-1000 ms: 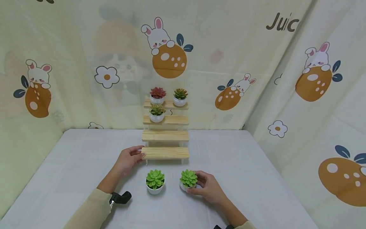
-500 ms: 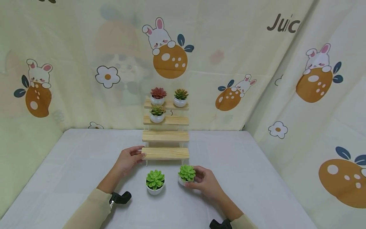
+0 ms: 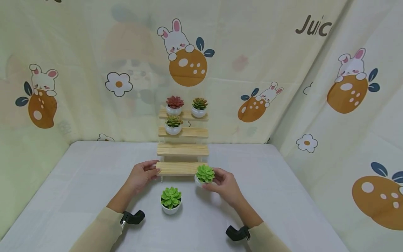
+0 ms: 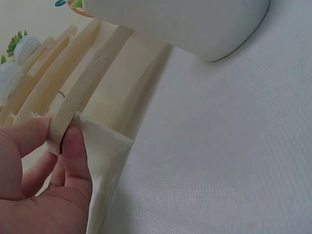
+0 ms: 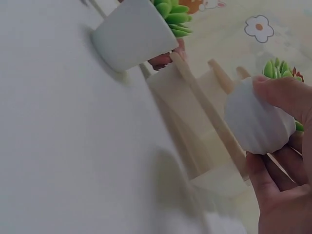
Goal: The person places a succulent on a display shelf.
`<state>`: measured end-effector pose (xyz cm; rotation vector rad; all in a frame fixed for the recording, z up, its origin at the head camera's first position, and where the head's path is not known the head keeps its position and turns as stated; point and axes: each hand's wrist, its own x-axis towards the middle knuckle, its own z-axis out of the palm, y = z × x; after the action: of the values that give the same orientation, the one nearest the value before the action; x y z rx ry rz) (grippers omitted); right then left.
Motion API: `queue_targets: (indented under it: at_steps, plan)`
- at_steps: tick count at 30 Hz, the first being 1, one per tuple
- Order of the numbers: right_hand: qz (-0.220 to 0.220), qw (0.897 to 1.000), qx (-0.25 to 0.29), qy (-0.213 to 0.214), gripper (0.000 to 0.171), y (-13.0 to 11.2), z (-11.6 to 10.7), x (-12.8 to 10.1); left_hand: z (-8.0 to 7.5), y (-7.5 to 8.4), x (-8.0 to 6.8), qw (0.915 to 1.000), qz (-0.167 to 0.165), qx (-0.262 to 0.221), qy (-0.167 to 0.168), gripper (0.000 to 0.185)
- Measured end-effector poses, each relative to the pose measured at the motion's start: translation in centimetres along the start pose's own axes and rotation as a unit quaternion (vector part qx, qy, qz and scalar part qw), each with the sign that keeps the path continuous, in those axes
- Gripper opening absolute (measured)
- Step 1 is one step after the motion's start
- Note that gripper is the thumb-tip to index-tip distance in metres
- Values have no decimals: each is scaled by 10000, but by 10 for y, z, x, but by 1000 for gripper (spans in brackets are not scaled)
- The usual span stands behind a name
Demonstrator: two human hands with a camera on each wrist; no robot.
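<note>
My left hand [image 3: 142, 176] pinches the left end of the lowest board of a tiered wooden plant stand [image 3: 177, 168]; the left wrist view shows thumb and fingers around the board [image 4: 90, 78]. In my right hand [image 3: 227, 185] is a bright green potted succulent [image 3: 205, 174], gripped by its white pot [image 5: 258, 117]. It hangs off the table, in front of the lowest board's right end. A second green potted succulent [image 3: 171, 199] stands upright on the table between my hands, touched by neither.
On the top board stand a red succulent [image 3: 174, 102] and a green-and-red one [image 3: 199, 103]. A green-brown succulent [image 3: 173, 121] sits at the left of the board below. Behind the white table [image 3: 252, 182] hangs a patterned curtain [image 3: 220, 70].
My right hand has raised the green potted succulent and carried it forward to the stand's lowest board. The left hand has stayed on the board's end.
</note>
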<state>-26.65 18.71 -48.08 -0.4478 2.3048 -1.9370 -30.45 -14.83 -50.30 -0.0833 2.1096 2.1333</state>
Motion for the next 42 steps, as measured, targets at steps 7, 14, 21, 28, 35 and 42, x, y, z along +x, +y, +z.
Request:
queue_targets:
  at_steps: [7,14,21,28,35,42]
  plan:
    - [-55,9995,43,315,61,-8,0,15,0,1,0,10000,-29,34,-2,50]
    - [-157,9986,78,496,62,-16,3,29,0,0,0,10000,-19,-33,8,50]
    - [-204,9977,153,631,61,-21,5,45,1,0,-1,10000,-39,-33,-4,51]
    - [-386,9967,216,683,58,-30,5,62,1,1,-1,9999,-96,-40,39,50]
    - [-418,9961,223,748,55,-42,5,75,1,1,-2,9999,-107,-81,43,50]
    - [-446,9954,90,848,57,-52,3,88,1,2,-2,9999,-97,-82,50,51]
